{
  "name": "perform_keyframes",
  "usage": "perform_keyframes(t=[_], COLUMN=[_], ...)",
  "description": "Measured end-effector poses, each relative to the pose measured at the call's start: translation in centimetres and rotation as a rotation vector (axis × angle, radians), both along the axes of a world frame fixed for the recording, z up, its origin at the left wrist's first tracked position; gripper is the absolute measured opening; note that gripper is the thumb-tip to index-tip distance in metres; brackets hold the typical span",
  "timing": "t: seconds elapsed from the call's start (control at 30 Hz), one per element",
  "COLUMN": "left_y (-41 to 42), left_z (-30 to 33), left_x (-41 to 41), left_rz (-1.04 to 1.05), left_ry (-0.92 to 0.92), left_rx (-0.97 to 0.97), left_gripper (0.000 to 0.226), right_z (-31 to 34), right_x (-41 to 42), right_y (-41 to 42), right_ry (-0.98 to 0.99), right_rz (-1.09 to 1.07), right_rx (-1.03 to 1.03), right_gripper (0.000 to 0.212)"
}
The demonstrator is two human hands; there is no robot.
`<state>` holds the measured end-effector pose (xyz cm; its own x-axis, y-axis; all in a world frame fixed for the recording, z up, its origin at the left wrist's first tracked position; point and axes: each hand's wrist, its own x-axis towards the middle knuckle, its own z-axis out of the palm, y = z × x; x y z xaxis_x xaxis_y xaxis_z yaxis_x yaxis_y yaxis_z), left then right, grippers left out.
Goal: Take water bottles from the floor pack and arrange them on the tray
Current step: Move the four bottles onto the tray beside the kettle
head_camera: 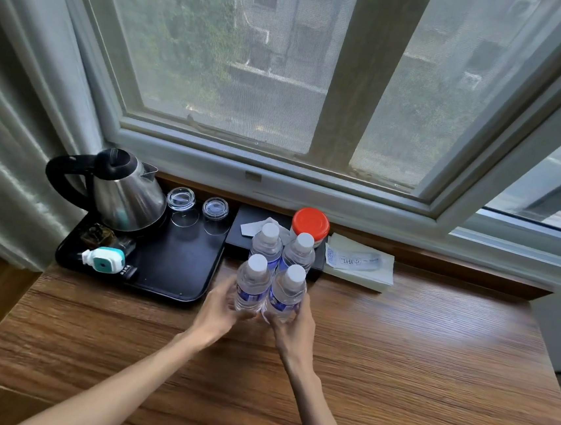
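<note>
Wooden table (395, 360) under a window; black tray (177, 271) taken as landmark throughout. On the tray: steel kettle (126, 197) at its far left, two upturned glasses (197, 209) along its far edge, a small teal-and-white device (105, 259) at its near left; near-right part of the tray bare. Just right of the tray, off it: four water bottles (275, 273) in a tight two-by-two cluster, upright, white caps, touching one another; whether on the wood or lifted, cannot tell. Behind them, a red-lidded jar (310, 223) on a dark box. Left hand (219, 312) curls around the near-left bottle's lower body, right hand (293, 326) wraps the near-right one; both closed on the cluster from its two sides. Judgement: full bottles, so fairly heavy together; thin plastic walls give under a squeeze and are smooth, possibly slick. Best hold is low on the body, pressing inward so the four move as one block.
</note>
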<state>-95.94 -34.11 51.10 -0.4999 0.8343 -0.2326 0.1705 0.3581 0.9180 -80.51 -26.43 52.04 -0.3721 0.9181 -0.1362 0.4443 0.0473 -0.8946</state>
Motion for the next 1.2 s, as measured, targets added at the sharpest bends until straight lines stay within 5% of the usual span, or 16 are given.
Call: perform_keyframes(t=[0.5,1.2], left_y=[-5.2,-2.7], left_z=[1.5,0.0], left_x=[-1.5,-15.9], left_rz=[0.088,0.43], left_ry=[-0.08,0.079], left_rx=[0.148,0.094], left_gripper=[0.06,0.058], right_z=[-1.0,0.7], right_x=[-1.5,-19.9], right_y=[-4.5,-1.5], right_ry=[0.053,0.068], right_rz=[-0.053,0.033], right_rx=[0.002,-0.064], right_gripper=[0.073,0.045])
